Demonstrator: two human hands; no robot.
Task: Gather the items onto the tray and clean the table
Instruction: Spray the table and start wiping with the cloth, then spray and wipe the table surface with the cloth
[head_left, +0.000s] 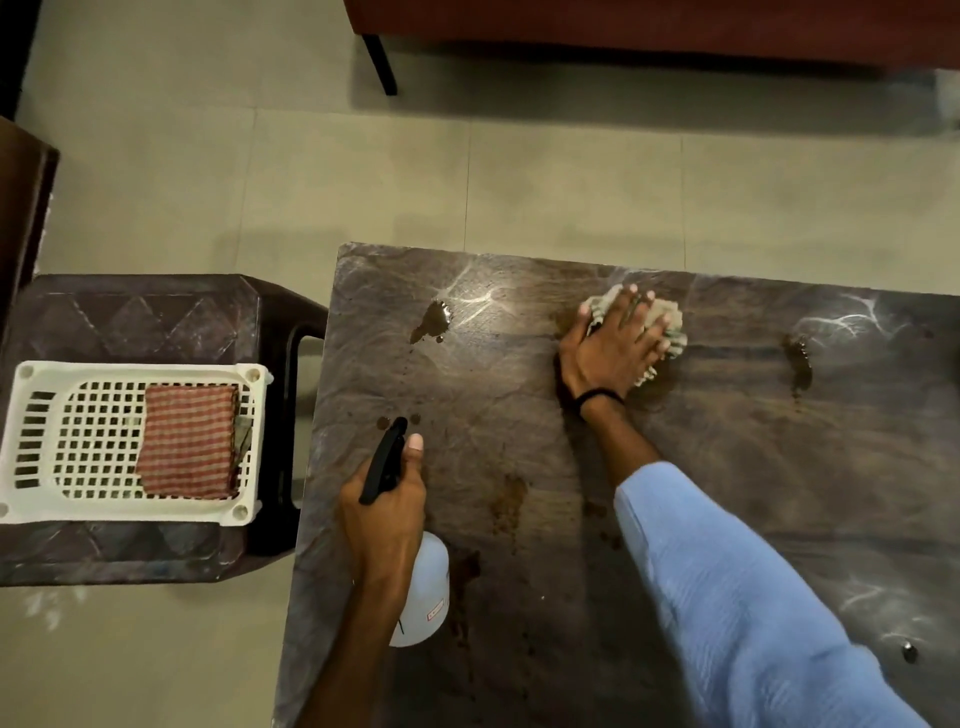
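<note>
Sleeve: the pale blue sleeve (727, 597) of the right arm lies nearest, stretched across the table (779, 493).
Right hand: the right hand (613, 348) lies flat with its fingers spread, pressing the rag (667, 314) onto the far middle of the tabletop.
Left hand: the left hand (384, 514) grips the neck of the spray bottle (428, 587) at the table's near left edge, thumb up beside the black trigger head (384, 462). Whether the bottle rests on the table cannot be told.
Rag handling: soft and limp, bunched under the palm, probably damp. It likely needs flat pressure from above, or it will roll up and smear.
Bottle handling: stiff white plastic, probably light. The neck below the trigger looks the surest hold, as the smooth body may slip if wet.
Spills: one brown puddle (431, 319) lies left of the rag, another (797, 364) right of it, and duller stains sit nearer the sleeve.
Tray: the white slotted tray (31, 415) sits on a brown stool (156, 312) left of the table, holding a folded checked cloth (187, 441).
</note>
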